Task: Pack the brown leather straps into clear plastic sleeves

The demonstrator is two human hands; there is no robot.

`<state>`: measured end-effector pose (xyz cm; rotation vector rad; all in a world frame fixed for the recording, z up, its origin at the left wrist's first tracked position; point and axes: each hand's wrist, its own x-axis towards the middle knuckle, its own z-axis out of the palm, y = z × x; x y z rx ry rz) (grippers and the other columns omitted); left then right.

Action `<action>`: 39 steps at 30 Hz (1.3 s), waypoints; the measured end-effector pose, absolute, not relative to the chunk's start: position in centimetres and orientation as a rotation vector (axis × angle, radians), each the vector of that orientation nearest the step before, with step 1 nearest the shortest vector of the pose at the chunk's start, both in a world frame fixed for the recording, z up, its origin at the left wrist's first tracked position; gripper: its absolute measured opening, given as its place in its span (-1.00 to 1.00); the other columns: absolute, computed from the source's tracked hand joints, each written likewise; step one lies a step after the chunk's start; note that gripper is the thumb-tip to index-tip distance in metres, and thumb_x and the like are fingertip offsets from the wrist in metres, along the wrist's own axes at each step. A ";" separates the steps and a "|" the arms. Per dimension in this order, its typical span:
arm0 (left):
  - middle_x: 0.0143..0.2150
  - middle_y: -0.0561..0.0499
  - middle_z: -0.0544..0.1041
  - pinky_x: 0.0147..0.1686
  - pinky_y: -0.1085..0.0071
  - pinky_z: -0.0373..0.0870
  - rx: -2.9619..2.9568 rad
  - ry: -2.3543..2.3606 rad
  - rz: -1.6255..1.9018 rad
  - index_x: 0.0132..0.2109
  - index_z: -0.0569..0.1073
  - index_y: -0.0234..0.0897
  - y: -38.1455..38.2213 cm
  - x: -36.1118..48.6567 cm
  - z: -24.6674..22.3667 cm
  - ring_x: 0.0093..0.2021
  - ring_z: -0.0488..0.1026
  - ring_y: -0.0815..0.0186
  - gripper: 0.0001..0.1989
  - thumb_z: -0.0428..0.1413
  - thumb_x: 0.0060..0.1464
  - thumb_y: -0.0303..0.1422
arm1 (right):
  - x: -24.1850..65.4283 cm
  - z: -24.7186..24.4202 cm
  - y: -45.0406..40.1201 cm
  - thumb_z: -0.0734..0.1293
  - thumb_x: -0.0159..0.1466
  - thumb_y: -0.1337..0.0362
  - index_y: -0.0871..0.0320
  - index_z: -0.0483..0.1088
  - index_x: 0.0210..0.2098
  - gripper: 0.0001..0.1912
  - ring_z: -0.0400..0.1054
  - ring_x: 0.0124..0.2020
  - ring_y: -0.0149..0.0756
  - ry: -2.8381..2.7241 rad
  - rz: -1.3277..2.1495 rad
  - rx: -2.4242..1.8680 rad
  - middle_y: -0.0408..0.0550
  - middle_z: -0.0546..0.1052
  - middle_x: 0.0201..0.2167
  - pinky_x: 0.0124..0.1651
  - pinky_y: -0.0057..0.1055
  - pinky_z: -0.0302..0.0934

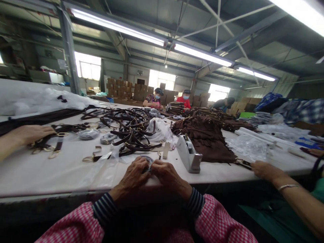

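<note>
White table (50,168) under my left hand (133,173) and right hand (168,175), both closed, pinching a small round metal piece (148,161) at bottom centre; a slip could lose it among the tangled leather straps (129,130).

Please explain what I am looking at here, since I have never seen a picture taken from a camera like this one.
No machine is involved: this one picture comes from a camera worn on a person's head, looking down at their own bare hands. Their left hand and right hand meet at the table's edge around a small round object, too hidden to name. The white table carries brown straps with metal buckles, brown fringed material and a tape dispenser. A co-worker's hand rests on a strap at the left; another hand shows at the right.
</note>
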<state>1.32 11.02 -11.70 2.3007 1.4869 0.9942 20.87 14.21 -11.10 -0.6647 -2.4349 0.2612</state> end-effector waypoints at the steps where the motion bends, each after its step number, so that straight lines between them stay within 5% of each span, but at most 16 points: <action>1: -0.18 -0.12 0.56 -0.02 0.17 0.35 2.288 1.477 0.998 -0.32 0.50 -0.22 10.9 1.1 -11.6 -0.06 0.43 0.04 -0.92 0.12 0.12 -0.35 | 20.8 -10.7 14.4 0.32 0.34 0.54 0.19 0.52 -0.30 -0.81 0.39 -0.34 -0.38 -2.437 0.308 -0.669 -0.11 0.51 -0.32 -0.25 -0.49 0.19; 6: -0.07 -0.11 0.59 0.02 0.18 0.37 2.126 1.419 1.059 -0.12 0.55 -0.21 10.5 0.6 -11.1 0.00 0.49 0.04 -0.79 0.10 0.16 -0.28 | 20.0 -8.8 16.1 0.47 0.19 0.53 0.18 0.60 -0.36 -0.86 0.44 -0.27 -0.32 -2.353 0.735 -0.803 -0.13 0.55 -0.36 -0.16 -0.45 0.22; 11: -0.16 0.00 0.64 -0.17 0.33 0.37 1.902 1.453 1.253 -0.01 0.44 -0.12 11.3 1.0 -11.3 -0.18 0.59 0.17 -0.77 0.02 0.20 -0.35 | 19.1 -8.4 18.1 0.47 0.08 0.55 0.22 0.58 -0.44 -0.87 0.43 -0.44 -0.37 -2.371 0.959 -0.892 -0.18 0.54 -0.52 -0.35 -0.50 0.23; 19: -0.26 -0.01 0.59 -0.20 0.34 0.29 1.921 1.483 1.414 -0.29 0.51 -0.17 11.8 2.6 -10.6 -0.19 0.52 0.15 -0.96 0.17 0.09 -0.33 | 18.4 -8.2 20.1 0.46 0.08 0.39 0.24 0.51 -0.36 -0.89 0.40 -0.59 -0.45 -2.377 1.284 -0.946 -0.21 0.51 -0.57 -0.50 -0.57 0.30; 22: -0.32 0.02 0.58 -0.27 0.37 0.32 1.878 1.419 1.421 -0.23 0.50 -0.18 11.8 2.9 -10.4 -0.28 0.52 0.19 -0.89 0.18 0.14 -0.26 | 18.4 -8.5 20.6 0.48 0.10 0.28 0.26 0.51 -0.43 -0.85 0.36 -0.61 -0.46 -2.372 1.357 -0.947 -0.18 0.49 -0.60 -0.52 -0.56 0.30; 25: -0.31 0.03 0.57 -0.27 0.35 0.36 1.801 1.423 1.380 -0.08 0.49 -0.18 11.7 2.0 -10.4 -0.29 0.53 0.17 -0.75 0.18 0.19 -0.15 | 18.4 -8.8 20.7 0.52 0.09 0.22 0.26 0.52 -0.42 -0.79 0.36 -0.60 -0.48 -2.346 1.389 -0.939 -0.16 0.53 -0.54 -0.52 -0.57 0.29; 28: -0.14 -0.06 0.59 -0.07 0.22 0.36 2.030 1.526 1.182 -0.06 0.56 -0.16 11.7 0.3 -10.8 -0.06 0.50 0.03 -0.66 0.29 0.09 -0.09 | 18.4 -9.1 20.5 0.49 0.11 0.26 0.26 0.54 -0.39 -0.83 0.34 -0.59 -0.50 -2.327 1.377 -0.929 -0.18 0.52 -0.53 -0.50 -0.58 0.29; 31: -0.09 -0.06 0.61 0.03 0.17 0.30 2.316 1.513 0.935 -0.13 0.61 -0.12 11.7 -0.9 -11.5 0.09 0.39 -0.04 -0.76 0.28 0.13 -0.11 | 18.4 -9.1 20.0 0.44 0.13 0.33 0.27 0.54 -0.36 -0.90 0.35 -0.58 -0.49 -2.341 1.326 -0.934 -0.18 0.52 -0.53 -0.51 -0.59 0.29; 39: -0.19 -0.05 0.59 -0.07 0.22 0.27 2.301 1.636 0.849 -0.25 0.60 -0.16 12.0 -0.2 -11.4 0.06 0.37 0.01 -0.85 0.22 0.18 -0.21 | 17.9 -7.1 19.3 0.39 0.15 0.49 0.26 0.60 -0.37 -0.88 0.39 -0.55 -0.45 -2.588 0.924 -0.940 -0.13 0.55 -0.53 -0.53 -0.62 0.15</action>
